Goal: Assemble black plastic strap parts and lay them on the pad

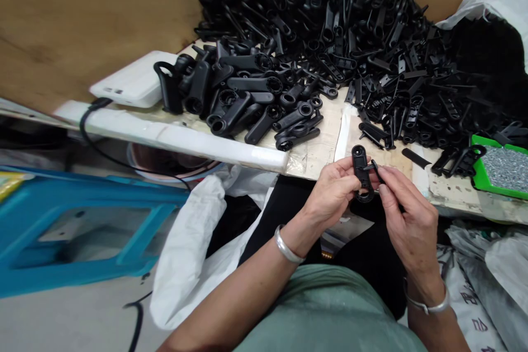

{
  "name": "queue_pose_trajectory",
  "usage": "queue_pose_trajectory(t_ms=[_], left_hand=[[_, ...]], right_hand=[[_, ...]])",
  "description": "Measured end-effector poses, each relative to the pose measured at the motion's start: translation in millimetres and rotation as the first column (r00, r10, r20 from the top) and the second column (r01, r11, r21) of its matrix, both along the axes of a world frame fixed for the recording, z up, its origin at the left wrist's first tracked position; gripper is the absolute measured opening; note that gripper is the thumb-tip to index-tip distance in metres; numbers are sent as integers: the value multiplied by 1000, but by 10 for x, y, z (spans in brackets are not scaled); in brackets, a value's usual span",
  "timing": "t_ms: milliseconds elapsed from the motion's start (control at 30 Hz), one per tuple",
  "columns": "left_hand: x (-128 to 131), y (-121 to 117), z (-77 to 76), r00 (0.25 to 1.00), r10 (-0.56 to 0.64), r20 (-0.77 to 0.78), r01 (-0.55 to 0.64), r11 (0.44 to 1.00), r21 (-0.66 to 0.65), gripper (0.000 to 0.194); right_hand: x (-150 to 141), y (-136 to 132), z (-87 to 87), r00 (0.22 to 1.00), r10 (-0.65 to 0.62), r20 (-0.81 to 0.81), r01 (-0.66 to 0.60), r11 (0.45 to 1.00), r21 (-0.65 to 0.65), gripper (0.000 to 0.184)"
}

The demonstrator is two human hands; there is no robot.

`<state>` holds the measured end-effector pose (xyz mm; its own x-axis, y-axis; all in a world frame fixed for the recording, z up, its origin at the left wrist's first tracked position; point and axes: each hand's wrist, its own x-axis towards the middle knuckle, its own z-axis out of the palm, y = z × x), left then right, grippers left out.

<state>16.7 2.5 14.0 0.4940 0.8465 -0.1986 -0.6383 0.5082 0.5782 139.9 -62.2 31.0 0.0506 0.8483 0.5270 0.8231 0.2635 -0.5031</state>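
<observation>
The left grip holds a black frame, the right grip a slim black piece just beside it, with piled parts beyond both.

Plain black covers the oblong plastic part with rounded ends, the slim plastic piece and the heaped plastic parts. Small silver-grey metal bits speckle a bright green plastic tray. The plastic stool is vivid blue, the fabric top muted green, the sack white with dark printed marks
</observation>
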Motion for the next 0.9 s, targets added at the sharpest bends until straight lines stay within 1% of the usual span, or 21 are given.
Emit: queue_pose_trajectory(t_ms=[167,300,433,500,567,667,800,900], left_hand=[[18,-24,-2,999,19,-28,-19,1000,20,30],[19,-41,-7,999,2,-34,-1,1000,31,30],[18,-57,-29,1000,1,-23,1,998,59,31],[29,-66,-49,1000,17,-25,-14,996,89,32],[50,-80,-62,999,35,-36,-30,990,137,33],[84,-103,-54,997,58,-49,-47,976,213,32],[104,-117,-39,994,77,-72,-54,959,278,36],[99,-111,-67,991,62,-117,-18,938,345,40]], right_hand=[[-1,-24,-19,993,29,-114,-39,996,-80,29],[58,-39,-84,986,-10,-168,-13,991,-136,27],[105,-59,-56,942,-65,-329,1,982,-191,26],[86,-55,-11,912,-107,-396,43,985,-168,24],[40,-31,18,894,-149,-423,99,985,-138,22],[-45,43,-11,885,-180,-428,150,983,-104,22],[-115,141,-110,918,-146,-368,146,989,-29,20],[-125,170,-142,943,-121,-310,137,990,28,18]])
